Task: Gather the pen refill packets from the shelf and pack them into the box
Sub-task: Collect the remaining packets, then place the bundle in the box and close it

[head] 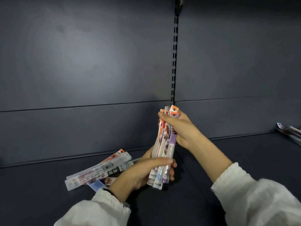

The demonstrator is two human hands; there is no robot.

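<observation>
Head view: a dark blue-grey metal shelf [48, 193] runs wide across the lower half. Behind it stands a matt back panel of the same colour [81, 62], split by a black slotted upright strip [174, 62] that rises from the shelf's back edge to the top. The light is dim, with a soft pale patch on the panel at left.

A bundle of long, narrow, colourful plastic pen refill packets [164, 144] is held above the shelf just in front of the upright strip. Its long axis is close to upright and leans a little to the right at the top. The orange hang-hole tabs point up and the lower ends point down toward the person.

The right hand [180, 129] grips the upper part, with the thumb laid across the front. The left hand [143, 172] grips the lower part, with the thumb across the front and the fingers curled behind. Both wrists show gathered white sleeves [252, 193].

Left of the hands, a loose fan of packets [97, 170] lies flat on the shelf, partly hidden by the left wrist. Their long axes run from near left to far right, and an orange tab shows at the far end. At the right edge of the view, a few more packets [291, 131] lie on the shelf, well apart from the rest.
</observation>
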